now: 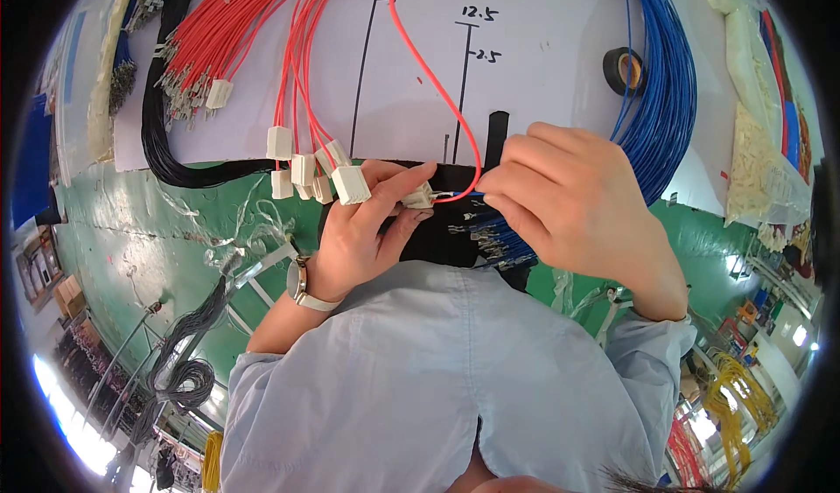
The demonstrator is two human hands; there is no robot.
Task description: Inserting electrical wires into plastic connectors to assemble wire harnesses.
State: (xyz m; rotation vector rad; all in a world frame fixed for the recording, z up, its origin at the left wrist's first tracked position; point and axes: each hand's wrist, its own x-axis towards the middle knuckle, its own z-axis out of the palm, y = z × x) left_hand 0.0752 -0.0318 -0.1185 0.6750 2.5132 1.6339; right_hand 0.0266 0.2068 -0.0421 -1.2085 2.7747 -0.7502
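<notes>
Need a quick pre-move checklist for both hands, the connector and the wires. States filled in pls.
1. White connector held: ok, between the left hand thumb and fingers.
2. Blue wire held: ok, pinched at the right hand fingertips, by the connector.
3. Red wire reaching the connector: ok, it loops round to the same side as the blue one.
4. Blue wire fully seated: cannot tell, too small to see.
5. Space beside the left hand: not ok, other white connectors crowd it.
6. Tape roll away from both hands: ok, on the board beside the blue bundle.
</notes>
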